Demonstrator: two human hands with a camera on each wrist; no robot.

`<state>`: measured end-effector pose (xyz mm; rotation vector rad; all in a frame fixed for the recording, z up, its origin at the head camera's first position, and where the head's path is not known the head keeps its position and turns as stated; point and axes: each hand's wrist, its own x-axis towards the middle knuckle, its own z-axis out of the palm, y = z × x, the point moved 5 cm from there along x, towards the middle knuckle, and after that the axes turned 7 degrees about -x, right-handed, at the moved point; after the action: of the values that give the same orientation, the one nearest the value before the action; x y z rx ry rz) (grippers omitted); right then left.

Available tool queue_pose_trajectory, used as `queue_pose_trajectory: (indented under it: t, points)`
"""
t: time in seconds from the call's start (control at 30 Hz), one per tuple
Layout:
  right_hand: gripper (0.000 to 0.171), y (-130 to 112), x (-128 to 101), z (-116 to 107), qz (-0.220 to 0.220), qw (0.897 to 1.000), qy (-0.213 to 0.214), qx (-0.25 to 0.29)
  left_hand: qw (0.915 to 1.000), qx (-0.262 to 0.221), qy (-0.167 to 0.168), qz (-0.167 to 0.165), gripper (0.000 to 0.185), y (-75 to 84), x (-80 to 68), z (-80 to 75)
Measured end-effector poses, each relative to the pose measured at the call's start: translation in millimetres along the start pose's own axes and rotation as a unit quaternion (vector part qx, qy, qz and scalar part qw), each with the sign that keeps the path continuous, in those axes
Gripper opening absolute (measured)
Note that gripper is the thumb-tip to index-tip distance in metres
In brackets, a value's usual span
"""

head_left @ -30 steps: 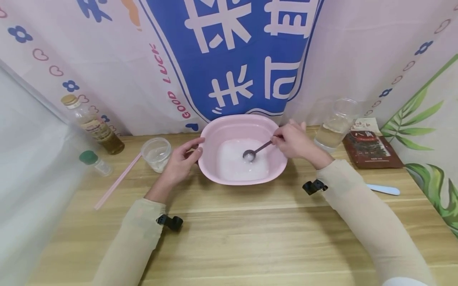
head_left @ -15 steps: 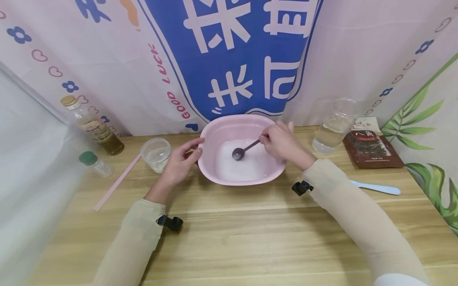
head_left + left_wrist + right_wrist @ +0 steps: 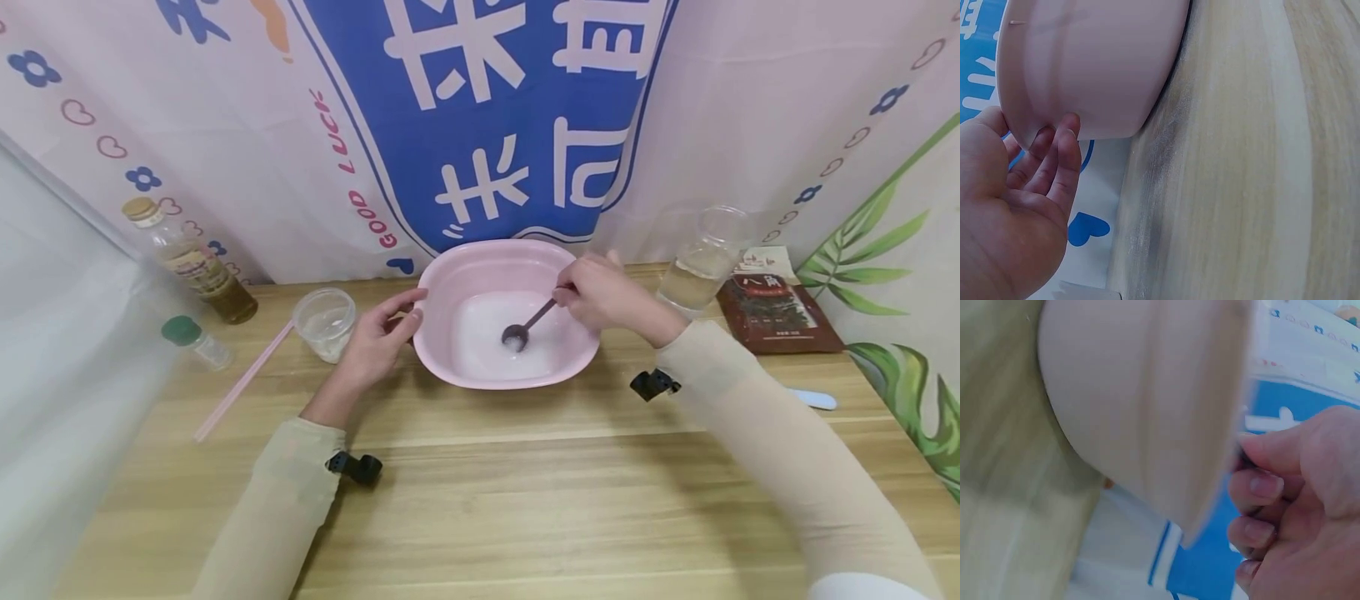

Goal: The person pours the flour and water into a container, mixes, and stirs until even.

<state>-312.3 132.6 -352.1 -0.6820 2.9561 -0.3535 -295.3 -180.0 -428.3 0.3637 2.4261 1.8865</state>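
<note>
At the far left of the wooden table (image 3: pixel 480 508), a bottle (image 3: pixel 206 279) of amber liquid with a yellowish cap stands near the printed cloth (image 3: pixel 247 167) that hangs behind everything. Just in front of it is a small clear jar (image 3: pixel 197 343) with a green lid. Pink chopsticks (image 3: pixel 243 383) lie slantwise to the right of the jar, their far end near an uncovered clear tub (image 3: pixel 324 332) that has something whitish in the bottom. Right beside the tub comes the person's left hand (image 3: pixel 378 337), which grips the left rim of the pink basin (image 3: pixel 517 384); the left wrist view shows bent fingertips against the outside wall, below the lip. The basin sits at the middle of the table's back edge, against the cloth, with white stuff (image 3: pixel 480 337) spread over its floor; whether that is liquid or grains is hard to tell. A dark spoon (image 3: pixel 538 315) slants into the basin, its bowl low over the middle and carrying some of the white stuff. The right hand (image 3: pixel 606 292) pinches the spoon's handle above the basin's right side, its fingers curled. Farther right, a clear cup (image 3: pixel 692 279) of clear liquid stands close to a dark red packet (image 3: pixel 780 317), which lies flat. In front of the packet, a pale blue handle (image 3: pixel 813 400) pokes out from behind the right sleeve (image 3: pixel 780 467).
</note>
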Motion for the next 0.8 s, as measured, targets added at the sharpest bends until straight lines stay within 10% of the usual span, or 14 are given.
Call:
queue_pose_trajectory:
  t: [0.37,0.8]
  points:
    - [0.023,-11,11,10,0.017,0.996,0.079,-0.025,1.0000,0.000,-0.001,0.006,0.043,0.5,-0.4,0.7]
    - [0.021,6,-10,-4,-0.027,1.000,0.014,0.005,0.9999,0.008,0.002,0.007,0.043,1.7,-0.9,0.2]
